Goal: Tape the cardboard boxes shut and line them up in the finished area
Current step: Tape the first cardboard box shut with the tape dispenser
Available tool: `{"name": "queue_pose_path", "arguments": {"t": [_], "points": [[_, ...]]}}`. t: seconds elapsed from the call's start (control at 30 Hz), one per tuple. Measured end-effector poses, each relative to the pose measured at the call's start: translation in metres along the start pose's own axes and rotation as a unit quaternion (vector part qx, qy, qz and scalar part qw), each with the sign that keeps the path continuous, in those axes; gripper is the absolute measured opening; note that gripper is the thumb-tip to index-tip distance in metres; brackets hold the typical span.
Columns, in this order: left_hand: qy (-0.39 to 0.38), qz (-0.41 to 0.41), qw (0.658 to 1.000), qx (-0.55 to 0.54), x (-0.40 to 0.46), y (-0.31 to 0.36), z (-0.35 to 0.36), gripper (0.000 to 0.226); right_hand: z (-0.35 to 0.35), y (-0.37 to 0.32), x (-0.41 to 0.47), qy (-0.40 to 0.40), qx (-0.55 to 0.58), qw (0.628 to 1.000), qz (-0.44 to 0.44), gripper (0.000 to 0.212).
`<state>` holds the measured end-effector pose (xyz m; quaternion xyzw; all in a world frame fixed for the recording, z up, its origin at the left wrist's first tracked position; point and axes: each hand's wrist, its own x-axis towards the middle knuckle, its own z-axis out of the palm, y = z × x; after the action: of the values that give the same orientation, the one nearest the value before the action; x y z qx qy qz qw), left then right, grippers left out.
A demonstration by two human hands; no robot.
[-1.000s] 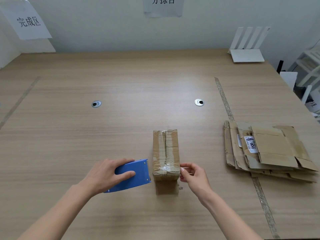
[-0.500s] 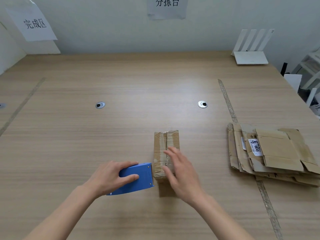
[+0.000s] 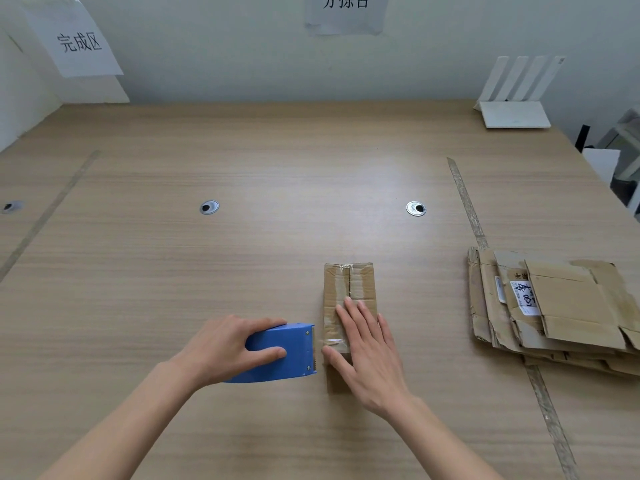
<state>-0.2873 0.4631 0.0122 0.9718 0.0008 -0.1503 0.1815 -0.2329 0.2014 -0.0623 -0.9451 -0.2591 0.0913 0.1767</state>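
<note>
On the wooden table (image 3: 242, 174), the right hand (image 3: 370, 355) lies flat with straight, spread fingers pressing the near top of the small cardboard box (image 3: 349, 289), while the left hand (image 3: 225, 348) curls round the blue tape dispenser (image 3: 280, 355) just beside it. Worn and creased, with clear tape along its centre seam, the box sits mid-table, its long axis running away from the person.

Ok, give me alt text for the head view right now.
The right hand presses flat on a small brown cardboard box while the left hand grips a blue plastic tape dispenser beside it. Flattened cardboard boxes are stacked on the wooden table's right.
</note>
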Motion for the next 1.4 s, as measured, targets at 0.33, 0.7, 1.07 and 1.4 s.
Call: {"name": "queue_pose_path", "arguments": {"t": [0.33,0.7,1.07,1.4], "points": [[-0.008,0.025,0.999,0.038,0.001,0.003,-0.016,0.046,-0.002,-0.002,0.001,-0.006,0.017,1.0,0.014,0.082],[-0.034,0.015,0.995,0.091,0.014,0.001,0.001,0.059,0.001,0.001,0.0,0.002,0.016,1.0,0.009,0.078],[-0.036,0.025,0.999,0.03,0.002,-0.009,-0.017,0.037,0.002,0.0,0.001,0.009,0.022,1.0,0.008,0.079],[-0.01,0.027,1.0,0.002,-0.005,-0.009,-0.016,0.051,0.001,0.0,0.001,0.002,0.024,1.0,0.008,0.08]]}}
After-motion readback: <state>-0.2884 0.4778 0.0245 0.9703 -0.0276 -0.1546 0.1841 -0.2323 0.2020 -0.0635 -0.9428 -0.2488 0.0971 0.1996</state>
